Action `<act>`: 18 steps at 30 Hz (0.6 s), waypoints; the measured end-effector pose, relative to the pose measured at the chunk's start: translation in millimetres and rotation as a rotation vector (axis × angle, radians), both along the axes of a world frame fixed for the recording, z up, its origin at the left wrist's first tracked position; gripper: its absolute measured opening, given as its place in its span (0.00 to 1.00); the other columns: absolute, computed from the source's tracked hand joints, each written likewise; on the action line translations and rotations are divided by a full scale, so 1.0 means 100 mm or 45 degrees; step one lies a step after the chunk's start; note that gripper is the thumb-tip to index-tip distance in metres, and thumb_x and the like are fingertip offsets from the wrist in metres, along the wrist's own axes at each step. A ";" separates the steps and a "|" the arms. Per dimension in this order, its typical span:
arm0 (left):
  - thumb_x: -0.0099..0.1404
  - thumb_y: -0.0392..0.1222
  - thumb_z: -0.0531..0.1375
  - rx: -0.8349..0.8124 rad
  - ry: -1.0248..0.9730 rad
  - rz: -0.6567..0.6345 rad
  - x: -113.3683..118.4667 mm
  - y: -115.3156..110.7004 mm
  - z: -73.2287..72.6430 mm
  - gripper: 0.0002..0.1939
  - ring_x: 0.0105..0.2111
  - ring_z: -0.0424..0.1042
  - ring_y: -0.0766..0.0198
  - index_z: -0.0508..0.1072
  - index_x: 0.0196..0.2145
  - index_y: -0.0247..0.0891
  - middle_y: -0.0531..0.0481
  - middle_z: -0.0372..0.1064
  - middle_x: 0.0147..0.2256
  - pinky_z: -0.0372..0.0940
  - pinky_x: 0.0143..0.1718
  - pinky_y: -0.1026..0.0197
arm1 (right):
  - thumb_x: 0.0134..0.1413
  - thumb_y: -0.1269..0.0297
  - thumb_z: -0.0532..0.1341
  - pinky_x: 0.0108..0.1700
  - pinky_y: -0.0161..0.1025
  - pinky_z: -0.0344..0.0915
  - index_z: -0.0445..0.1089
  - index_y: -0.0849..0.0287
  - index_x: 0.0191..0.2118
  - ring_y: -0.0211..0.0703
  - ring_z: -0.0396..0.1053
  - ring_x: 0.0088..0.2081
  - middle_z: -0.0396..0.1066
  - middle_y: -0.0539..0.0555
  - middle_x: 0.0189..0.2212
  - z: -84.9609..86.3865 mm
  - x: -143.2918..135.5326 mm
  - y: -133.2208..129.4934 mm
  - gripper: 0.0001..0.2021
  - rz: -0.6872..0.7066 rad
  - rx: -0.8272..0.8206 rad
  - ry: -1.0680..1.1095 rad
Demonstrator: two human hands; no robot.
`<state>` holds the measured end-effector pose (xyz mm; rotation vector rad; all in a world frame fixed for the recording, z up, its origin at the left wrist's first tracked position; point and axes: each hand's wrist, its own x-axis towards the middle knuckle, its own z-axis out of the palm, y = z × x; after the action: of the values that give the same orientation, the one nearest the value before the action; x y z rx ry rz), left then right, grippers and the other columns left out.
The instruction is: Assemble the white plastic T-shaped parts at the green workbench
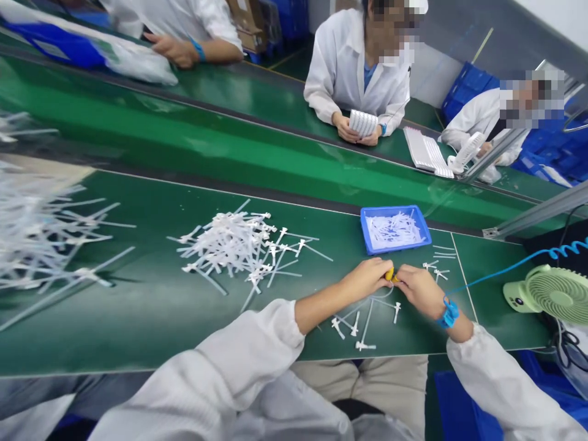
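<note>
My left hand [367,278] and my right hand [423,291] meet above the green table, both with fingers pinched closed. Small yellow pieces [390,274] show at the fingertips; whether they are finger covers or held parts I cannot tell. A thin pale tube [386,294] curves just below the fingers, and its end is hidden between them. Several white connectors with short tubes [359,329] lie scattered on the table below my hands. A blue coiled band [449,313] circles my right wrist.
A blue tray [395,246] of short white tubes sits beyond my hands. To the left lie a pile of tubed connectors [225,245] and a larger heap [41,233]. A green fan [551,293] stands at right, near a blue coiled cord [509,269]. Co-workers [362,73] sit across the line.
</note>
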<state>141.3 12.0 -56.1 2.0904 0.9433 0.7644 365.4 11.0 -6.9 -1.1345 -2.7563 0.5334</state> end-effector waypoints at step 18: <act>0.72 0.36 0.68 0.055 0.001 0.019 -0.03 -0.03 -0.01 0.11 0.37 0.70 0.59 0.68 0.36 0.40 0.53 0.70 0.35 0.60 0.40 0.61 | 0.71 0.74 0.63 0.43 0.39 0.66 0.72 0.56 0.34 0.44 0.72 0.38 0.73 0.53 0.35 -0.04 -0.03 -0.13 0.11 -0.142 0.005 0.152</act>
<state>138.3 8.9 -57.0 2.1228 0.9515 0.7983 362.6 -1.7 -10.8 -1.2052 -2.5752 0.5623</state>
